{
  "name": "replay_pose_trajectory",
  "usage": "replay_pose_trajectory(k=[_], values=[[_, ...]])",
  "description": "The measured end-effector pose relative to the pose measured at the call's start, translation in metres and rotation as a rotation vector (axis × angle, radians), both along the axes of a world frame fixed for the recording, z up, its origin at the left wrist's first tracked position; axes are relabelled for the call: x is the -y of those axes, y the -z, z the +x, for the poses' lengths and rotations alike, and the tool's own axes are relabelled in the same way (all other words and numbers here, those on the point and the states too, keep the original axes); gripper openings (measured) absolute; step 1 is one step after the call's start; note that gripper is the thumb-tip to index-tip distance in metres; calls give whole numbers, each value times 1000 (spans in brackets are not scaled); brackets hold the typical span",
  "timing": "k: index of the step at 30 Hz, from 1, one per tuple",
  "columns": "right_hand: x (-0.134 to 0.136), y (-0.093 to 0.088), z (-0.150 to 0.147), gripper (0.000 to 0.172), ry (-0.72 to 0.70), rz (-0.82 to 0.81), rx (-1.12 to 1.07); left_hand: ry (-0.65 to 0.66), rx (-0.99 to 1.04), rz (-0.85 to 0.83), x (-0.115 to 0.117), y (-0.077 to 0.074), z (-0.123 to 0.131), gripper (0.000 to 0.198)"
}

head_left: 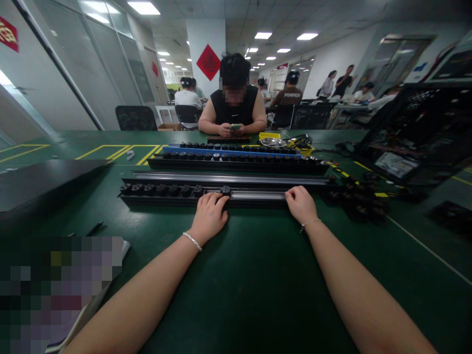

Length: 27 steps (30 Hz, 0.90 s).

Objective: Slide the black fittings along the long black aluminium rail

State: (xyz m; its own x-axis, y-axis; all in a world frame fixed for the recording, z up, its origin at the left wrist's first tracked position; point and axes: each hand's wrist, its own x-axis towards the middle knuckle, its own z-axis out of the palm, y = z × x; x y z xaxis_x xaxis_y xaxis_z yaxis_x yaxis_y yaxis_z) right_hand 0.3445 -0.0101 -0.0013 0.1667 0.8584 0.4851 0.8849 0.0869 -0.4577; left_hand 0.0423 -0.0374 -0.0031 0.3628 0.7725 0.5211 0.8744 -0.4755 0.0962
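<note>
A long black rail (258,202) with a silvery inner channel lies across the green table in front of me. Several round black parts (161,189) stand in a row in its left half. One more round black part (225,190) sits apart from them, near the rail's middle. My left hand (211,214) is bent over the near wall of the rail, its index fingertip close against that single part; whether it touches it I cannot tell. Farther right, my right hand (302,204) is closed, thumb and index finger pinched at the rail's right portion.
Behind lie a second channel rail (228,177) and a rail filled with black parts (243,161). A dark heap of parts (363,196) is at the right, near a black open-framed case (416,132). A person (236,101) sits opposite holding a phone. A metal dish (273,142) stands beyond.
</note>
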Motion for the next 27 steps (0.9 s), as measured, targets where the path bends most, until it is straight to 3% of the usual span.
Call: replay_pose_trajectory(k=[27], values=[[0,-1,0,18,0,-5,9,71,-9,-32,4,-4,2,48]])
